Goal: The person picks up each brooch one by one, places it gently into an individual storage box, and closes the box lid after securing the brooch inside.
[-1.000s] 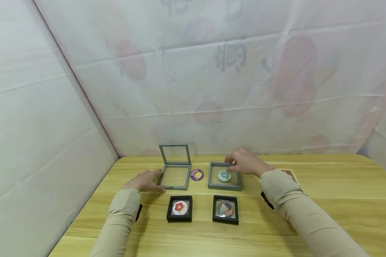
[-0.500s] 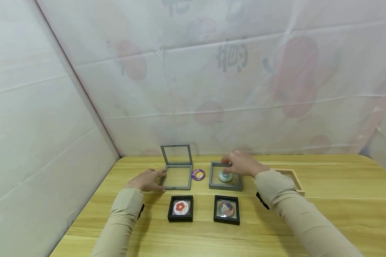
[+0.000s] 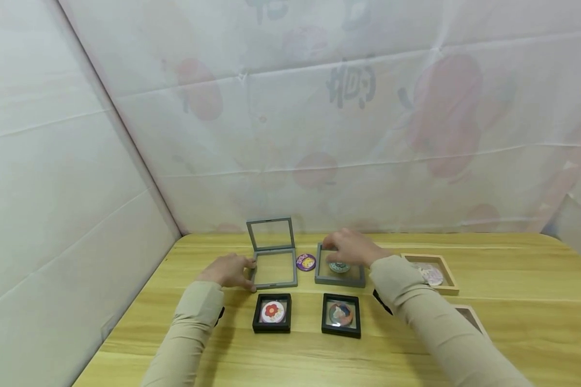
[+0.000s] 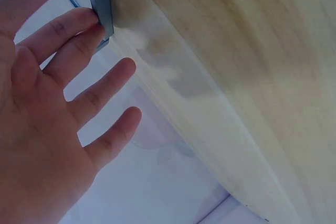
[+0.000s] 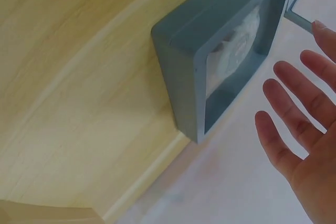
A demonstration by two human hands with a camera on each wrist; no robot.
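My left hand touches the left side of an open grey display frame whose lid stands raised at the back. In the left wrist view its fingertips rest against the frame's edge, fingers fairly straight. A purple round badge lies between this frame and a closed grey frame. Over the closed frame hovers my right hand, holding nothing, fingers spread and slightly bent in the right wrist view. Inside that frame is a green badge, partly hidden by the hand.
Nearer on the wooden table are two black frames, one with a red-flower badge, the other with a dark coloured badge. Two light wood frames lie right, one at the back, another partly under the sleeve. A fabric wall stands behind.
The open grey frame has shifted right and turned slightly with my left hand against it. The purple badge has also shifted right. My right hand has moved left above the closed frame.
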